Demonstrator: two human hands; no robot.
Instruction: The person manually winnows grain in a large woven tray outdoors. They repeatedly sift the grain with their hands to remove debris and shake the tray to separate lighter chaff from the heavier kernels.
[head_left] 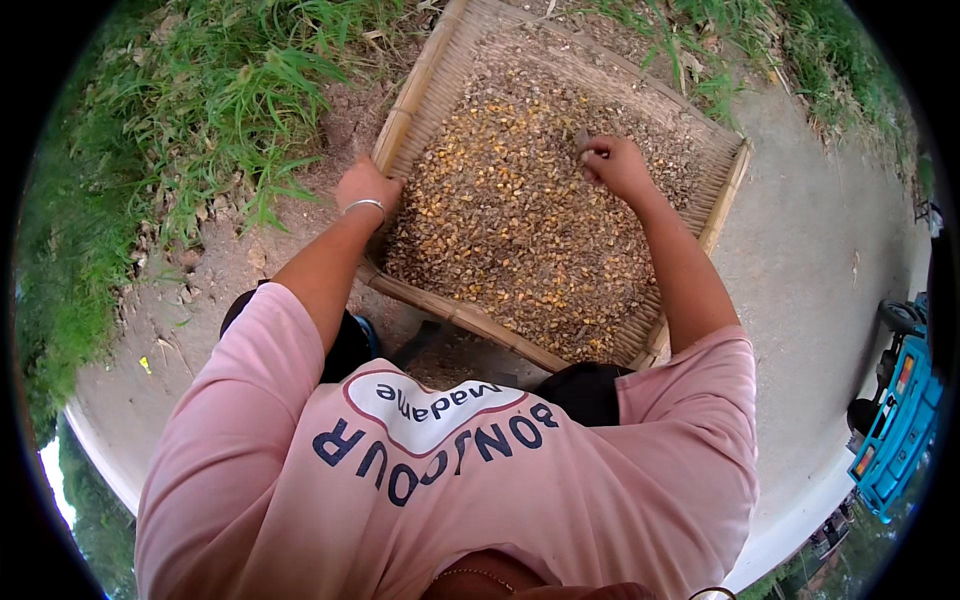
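Note:
A square bamboo winnowing tray [420, 85] is tilted in front of me. Over most of it lies a spread of yellow corn kernels [500, 200] mixed with brown chaff and husk bits. My left hand [368, 187], with a silver bangle at the wrist, is closed round the tray's left rim. Above the right part of the kernels, my right hand [615, 167] has its fingers pinched together. A small greyish-brown piece [583, 142] shows at its fingertips; its kind is too small to make out.
Tall green grass [250, 100] grows at the left, beside bare soil. Grey pavement [800, 240] runs along the right. A blue vehicle [900, 420] stands at the far right. My dark-clad knee [580, 393] is by the tray's near edge.

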